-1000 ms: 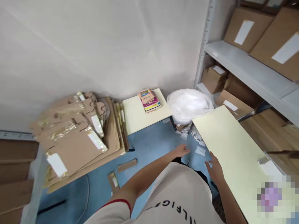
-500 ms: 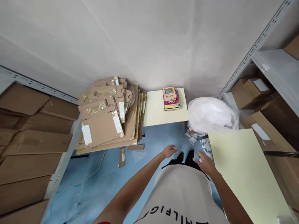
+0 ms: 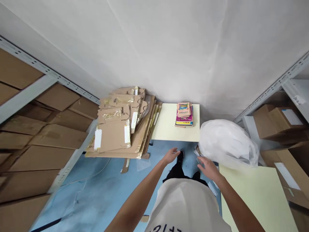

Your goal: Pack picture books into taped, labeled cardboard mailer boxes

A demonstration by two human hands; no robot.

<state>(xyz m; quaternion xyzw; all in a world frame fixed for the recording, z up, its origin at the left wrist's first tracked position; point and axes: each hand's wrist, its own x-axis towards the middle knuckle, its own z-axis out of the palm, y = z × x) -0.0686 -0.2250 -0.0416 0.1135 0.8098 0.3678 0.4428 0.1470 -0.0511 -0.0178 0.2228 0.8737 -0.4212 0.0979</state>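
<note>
My left hand (image 3: 171,155) hangs in the air over the blue floor, fingers apart and holding nothing. To its right, my right hand (image 3: 208,167) is also open and free of any object, close to the white plastic bag (image 3: 225,141). Ahead of both hands, a small pale-yellow table (image 3: 163,127) stands against the wall. Toward its right side lies a short stack of books (image 3: 184,121), with a purple and yellow cover below and smaller pinkish booklets (image 3: 183,109) on top. Neither hand touches the table or the books.
Flattened cardboard boxes (image 3: 113,137) are piled left of the table. Shelves of brown cartons (image 3: 55,138) line the left side, and more cartons (image 3: 272,120) fill the right shelf. Another pale-yellow table (image 3: 256,196) stands at my right. A cable (image 3: 102,172) runs over the floor.
I have stepped forward, one foot ahead of the other, so the table with the books is nearer. Both hands stay open and held out in front of my body.
</note>
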